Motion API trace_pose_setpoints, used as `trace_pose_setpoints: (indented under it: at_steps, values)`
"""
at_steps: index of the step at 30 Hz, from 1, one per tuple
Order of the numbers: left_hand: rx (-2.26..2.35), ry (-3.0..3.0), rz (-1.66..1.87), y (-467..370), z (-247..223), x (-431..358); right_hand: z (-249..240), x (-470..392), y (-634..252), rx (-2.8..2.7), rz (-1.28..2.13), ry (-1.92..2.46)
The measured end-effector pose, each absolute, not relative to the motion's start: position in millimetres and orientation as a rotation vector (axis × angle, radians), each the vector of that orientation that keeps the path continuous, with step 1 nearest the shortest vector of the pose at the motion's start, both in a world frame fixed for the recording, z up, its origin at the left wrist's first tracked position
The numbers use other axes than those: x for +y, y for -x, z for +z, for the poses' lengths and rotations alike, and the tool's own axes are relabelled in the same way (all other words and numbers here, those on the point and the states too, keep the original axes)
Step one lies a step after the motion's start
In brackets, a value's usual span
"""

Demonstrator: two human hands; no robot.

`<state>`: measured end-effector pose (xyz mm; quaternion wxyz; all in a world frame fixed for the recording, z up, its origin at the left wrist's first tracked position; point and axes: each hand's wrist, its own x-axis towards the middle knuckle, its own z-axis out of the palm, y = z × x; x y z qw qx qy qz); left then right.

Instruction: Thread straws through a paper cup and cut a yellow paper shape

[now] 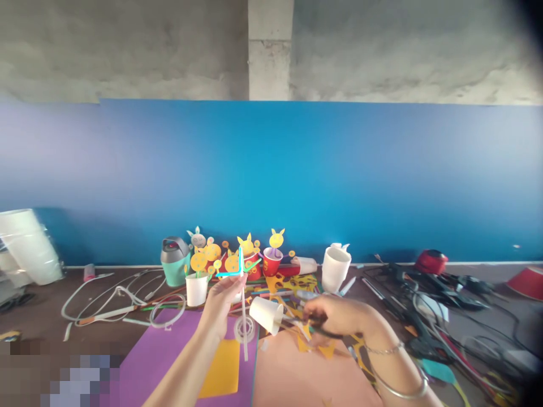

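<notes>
My left hand (228,291) pinches a white stem (244,316) whose top splits into blue and green bent strips (240,265). That stem hangs down over a roll of clear tape (245,329). On the right, my right hand (324,316) is curled round the dark handles of what look like scissors, blurred by motion. Beside its fingertips, a white paper cup (266,314) lies on its side. Yellow paper scraps (326,349) lie under and around my right hand. Purple paper (148,362), a yellow sheet (220,370) and pink paper (305,376) lie in front.
Yellow animal faces stand in a white cup (197,290) and a red cup (272,263) near the blue wall. A teal-grey container (175,265) and cables (114,299) are at left. A tall white cup (336,268), tangled black cords and a glue gun (428,343) are right.
</notes>
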<state>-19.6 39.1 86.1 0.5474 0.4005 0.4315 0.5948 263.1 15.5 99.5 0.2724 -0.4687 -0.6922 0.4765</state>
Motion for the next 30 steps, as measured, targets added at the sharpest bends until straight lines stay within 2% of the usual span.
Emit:
trace_pose_setpoints:
  at_steps: [2,5,14,19,27,30]
  values:
    - [1.017,-0.971,1.35,14.1,90.5,32.0,100.1,8.8,-248.9,-2.194,1.249,1.25]
    - [1.004,-0.982,1.288,4.9,98.0,20.3,102.5,1.8,-219.8,-2.358,1.035,1.213]
    - [1.008,-1.102,1.265,0.3,103.9,13.7,104.5,-4.2,-203.4,-2.354,0.935,1.292]
    - [1.066,-1.018,1.357,5.4,96.5,21.9,89.9,-5.3,-198.3,-2.406,0.905,1.27]
    - [1.094,-1.2,1.412,7.8,87.1,28.9,58.8,-34.1,-162.3,-2.55,0.204,1.364]
    - [1.12,-1.141,1.39,4.9,85.7,27.7,64.7,-39.3,-155.8,-2.592,0.204,1.435]
